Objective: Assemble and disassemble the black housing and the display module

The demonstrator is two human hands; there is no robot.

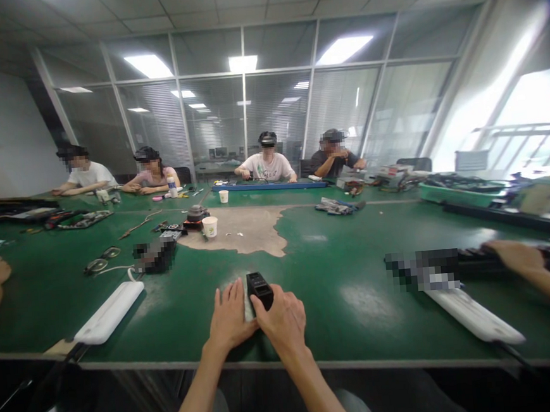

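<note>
My right hand (pixel 281 316) grips a small black box-shaped device (pixel 259 288) that stands on the green table (pixel 347 276) close to the front edge. My left hand (pixel 229 316) lies flat beside it on the table, fingers spread and pointing away from me, touching my right hand. Whether something pale lies under the hands I cannot tell.
A white power strip (pixel 109 312) lies to the left, another white power strip (pixel 474 316) to the right. A paper cup (pixel 210 226) stands near a worn brown patch (pixel 243 231). Other people's hands (pixel 517 253) rest at both sides; several people sit at the far side.
</note>
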